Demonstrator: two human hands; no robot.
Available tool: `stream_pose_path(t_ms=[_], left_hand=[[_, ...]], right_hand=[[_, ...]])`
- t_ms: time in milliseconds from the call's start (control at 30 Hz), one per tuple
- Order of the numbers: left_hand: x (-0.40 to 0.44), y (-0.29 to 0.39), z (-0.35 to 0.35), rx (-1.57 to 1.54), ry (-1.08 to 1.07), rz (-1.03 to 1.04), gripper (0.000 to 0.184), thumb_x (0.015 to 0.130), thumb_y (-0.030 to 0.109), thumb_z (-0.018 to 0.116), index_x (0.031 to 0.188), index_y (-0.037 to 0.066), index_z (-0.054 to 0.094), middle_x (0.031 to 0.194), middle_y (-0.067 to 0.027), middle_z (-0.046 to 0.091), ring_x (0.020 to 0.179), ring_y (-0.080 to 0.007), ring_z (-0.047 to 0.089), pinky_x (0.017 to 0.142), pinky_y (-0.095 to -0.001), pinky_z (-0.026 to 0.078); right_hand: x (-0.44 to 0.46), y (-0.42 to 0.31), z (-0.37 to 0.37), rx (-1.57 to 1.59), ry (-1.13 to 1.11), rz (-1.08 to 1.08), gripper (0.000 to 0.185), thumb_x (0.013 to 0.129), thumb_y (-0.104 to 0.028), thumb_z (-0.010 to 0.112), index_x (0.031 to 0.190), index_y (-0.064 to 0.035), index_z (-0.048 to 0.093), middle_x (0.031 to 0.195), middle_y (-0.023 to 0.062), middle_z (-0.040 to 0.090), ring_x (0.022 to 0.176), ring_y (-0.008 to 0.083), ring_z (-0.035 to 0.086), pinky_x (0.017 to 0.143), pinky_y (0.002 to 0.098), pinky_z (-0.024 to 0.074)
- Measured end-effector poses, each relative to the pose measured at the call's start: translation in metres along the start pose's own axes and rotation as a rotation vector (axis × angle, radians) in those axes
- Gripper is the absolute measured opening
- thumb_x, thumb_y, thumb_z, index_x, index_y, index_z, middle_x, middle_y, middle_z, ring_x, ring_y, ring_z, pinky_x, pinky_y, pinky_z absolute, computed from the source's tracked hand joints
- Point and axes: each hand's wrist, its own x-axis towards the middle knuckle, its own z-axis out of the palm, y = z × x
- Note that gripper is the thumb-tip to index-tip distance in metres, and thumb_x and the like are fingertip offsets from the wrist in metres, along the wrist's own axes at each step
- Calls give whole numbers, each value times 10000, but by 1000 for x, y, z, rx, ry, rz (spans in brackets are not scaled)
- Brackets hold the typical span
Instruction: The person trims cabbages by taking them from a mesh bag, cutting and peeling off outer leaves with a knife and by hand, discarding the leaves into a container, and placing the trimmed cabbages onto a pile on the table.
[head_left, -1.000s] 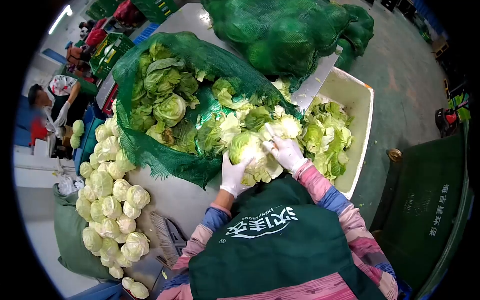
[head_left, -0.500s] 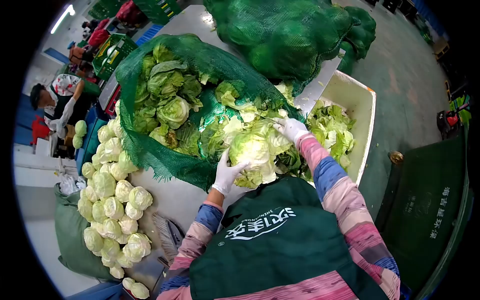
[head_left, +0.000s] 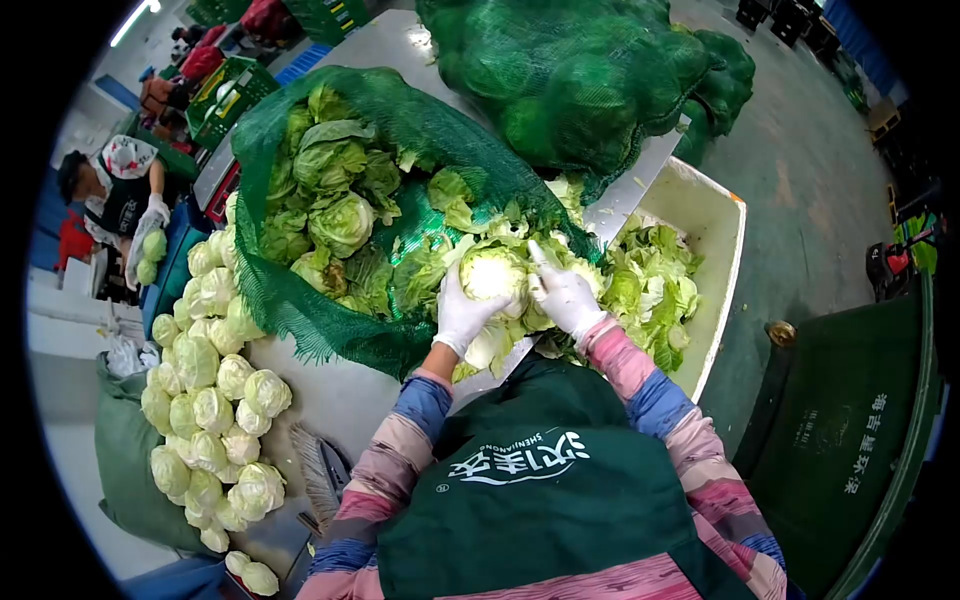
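Observation:
A pale cabbage (head_left: 493,272) is gripped in my white-gloved left hand (head_left: 466,310), with its whitish side facing up. My right hand (head_left: 568,300), also gloved, is just right of it with the fingers spread among loose outer leaves; nothing is clearly held in it. Beyond both hands lies an open green mesh bag (head_left: 300,315) with leafy cabbages (head_left: 343,223) inside. On my right a white bin (head_left: 722,270) holds stripped green leaves (head_left: 655,290).
Peeled cabbages (head_left: 213,410) are heaped at the left, beside a brush (head_left: 318,475). Full mesh bags (head_left: 570,80) lie at the back. A co-worker (head_left: 125,200) is at far left. A large green container (head_left: 850,420) stands at right.
The cabbage at my left hand has turned and now shows a whiter, smaller top. My right hand has moved slightly down and left. The co-worker's hands have shifted to the cabbages near them.

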Motion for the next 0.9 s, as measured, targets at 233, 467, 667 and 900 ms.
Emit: stream_pose_path(t_ms=[233,467,667,900], left_hand=[[2,15,-1,175,-11,-32,1073,570,386,848,1367,-103,322,1304,-257,502,1201,-335,517,1025,-364,401],[-8,13,2,234,-4,60,1070,571,385,851,1369,-98,327,1295,-259,495,1210,-375,492,1040,-398,384],[-41,-28,-16,-97,-16,131,1006,599,295,864,1400,-9,337,1305,-231,453,1198,-337,472,1038,-380,372],[-52,-23,27,-430,247,-458,983,696,370,817,1396,-66,282,1317,-243,392,1218,-340,437,1028,-394,374]], right_hand=[[35,-26,-13,-222,-310,-105,595,944,-354,441,1445,-65,304,802,176,674,718,340,653,651,448,510],[68,-6,-15,-269,-349,11,391,988,-346,369,1134,-61,592,905,162,687,816,319,674,729,401,536],[53,64,4,-143,-300,352,439,968,-421,427,1126,-57,614,928,221,662,867,340,656,788,420,523],[-11,61,40,-137,-33,334,374,948,-389,459,1140,-104,608,823,231,649,770,407,628,707,493,497]])
